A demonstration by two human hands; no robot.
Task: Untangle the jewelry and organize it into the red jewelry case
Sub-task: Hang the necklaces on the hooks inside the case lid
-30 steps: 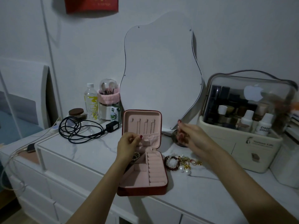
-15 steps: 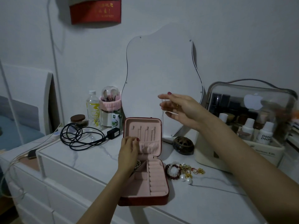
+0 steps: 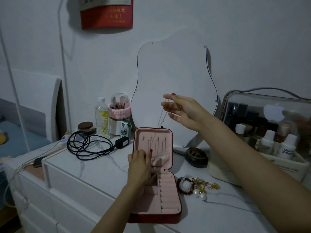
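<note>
The red jewelry case [image 3: 156, 190] lies open at the lower centre of the frame on the white marbled worktop [image 3: 94, 167], its lid standing upright and its pink lining showing ring rolls along the right side of the base. The left hand [image 3: 138, 167] reaches in from the bottom of the frame and rests at the lower left of the lid's inner face, fingers bent against the pink pocket there; whether it pinches anything cannot be told. The right hand [image 3: 180, 109] is raised above and right of the case, in front of the wavy-edged mirror [image 3: 173, 78], its thumb and fingertips pinching the top of a thin silver chain necklace [image 3: 162, 116] that hangs down toward the top edge of the lid, the other fingers spread. To the right of the case base, on the worktop, sits a tangled pile of jewelry [image 3: 196, 185] with dark red beads, gold pieces and white pearls. A coiled black cable [image 3: 85, 145] lies left of the case, and a clear-lidded cosmetics box [image 3: 269, 130] stands at the right edge.
</note>
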